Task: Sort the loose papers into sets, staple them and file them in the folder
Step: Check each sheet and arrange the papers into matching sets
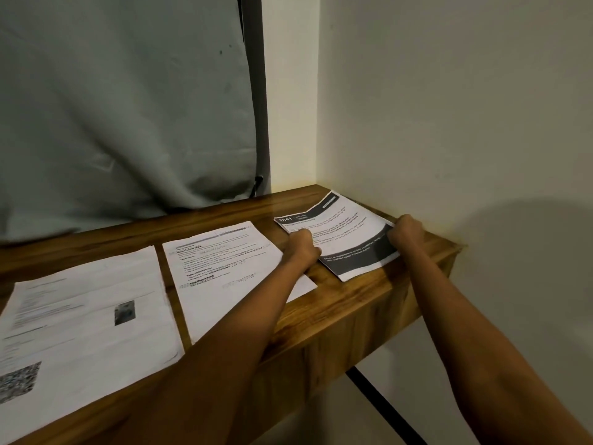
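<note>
I am watching the left fingers (pixel 303 235) curling over the left edge of the black-banded paper set (pixel 349 239), and the right fingers (pixel 401 224) curling over its right edge. Both are closing tight on the sheets, with the fingertips hiding from me. The left hand (pixel 300 247) and right hand (pixel 406 232) are holding the set between them, and its far edge is showing a kink. This set, headed 2641, is lying at the right end of the wooden table (pixel 353 303), close to the far right corner. Just left of it a text-printed paper set (pixel 221 271) is lying flat, its near right corner under my left forearm. Further left, a QR-code paper set (pixel 83 326) is reaching the near edge. A grey curtain (pixel 128 107) is hanging behind the far edge.
</note>
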Motion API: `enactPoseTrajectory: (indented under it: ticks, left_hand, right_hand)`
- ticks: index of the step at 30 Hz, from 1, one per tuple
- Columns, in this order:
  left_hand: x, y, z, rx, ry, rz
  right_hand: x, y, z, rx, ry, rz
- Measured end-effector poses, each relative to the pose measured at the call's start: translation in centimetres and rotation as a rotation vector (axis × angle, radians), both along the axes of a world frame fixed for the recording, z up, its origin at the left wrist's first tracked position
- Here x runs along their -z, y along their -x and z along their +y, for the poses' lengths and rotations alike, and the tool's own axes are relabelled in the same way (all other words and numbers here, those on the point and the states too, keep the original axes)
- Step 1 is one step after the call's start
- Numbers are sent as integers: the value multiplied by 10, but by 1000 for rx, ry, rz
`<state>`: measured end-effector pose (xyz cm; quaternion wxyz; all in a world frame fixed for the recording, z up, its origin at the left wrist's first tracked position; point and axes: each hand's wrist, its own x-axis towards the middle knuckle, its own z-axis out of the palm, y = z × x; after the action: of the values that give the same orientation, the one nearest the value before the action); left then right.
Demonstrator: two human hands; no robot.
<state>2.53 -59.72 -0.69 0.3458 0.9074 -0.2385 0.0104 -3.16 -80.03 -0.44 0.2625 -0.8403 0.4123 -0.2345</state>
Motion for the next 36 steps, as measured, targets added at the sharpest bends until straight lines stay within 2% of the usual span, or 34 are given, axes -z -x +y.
enactPoseTrajectory:
  ticks: [6,9,15,19,26,36]
  left_hand:
    - [-7,-1,23,-16,29,-27]
    - [-15,-2,40,-13,82,-21]
    - [-42,10,94,-68,125,-104]
    - [-53,14,151,-106,107,-139]
    - [-46,23,285,-289,40,-154]
    - [-19,46,476,-669,-105,9]
  right_hand:
    - [9,2,10,126,119,97]
    - [-8,-2,33,103,223,17]
    - [-42,-26,127,-279,196,-303]
    - [-46,-27,206,-540,96,-389]
    - [-21,-32,330,-784,-55,-301]
    - [-9,-25,500,-1104,-212,-60]
